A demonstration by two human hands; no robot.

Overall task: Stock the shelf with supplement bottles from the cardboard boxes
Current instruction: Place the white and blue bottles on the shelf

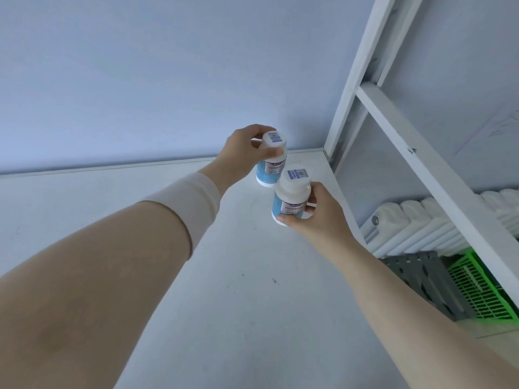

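Note:
Two white supplement bottles with blue labels and barcode stickers on their caps are over the white shelf board point(196, 276), near its far right corner. My left hand point(241, 155) grips the farther bottle point(271, 164) around its cap and neck. My right hand point(314, 217) holds the nearer bottle point(290, 197) around its body, thumb at the base. Both bottles are upright and sit close together; whether their bases touch the board I cannot tell. No cardboard box is in view.
A white metal shelf post point(356, 77) and a diagonal brace point(438, 175) rise at the right. Behind them are a white radiator point(421, 228), a grey crate point(424, 279) and a green basket point(483, 290). A pale blue wall point(168, 74) backs the shelf.

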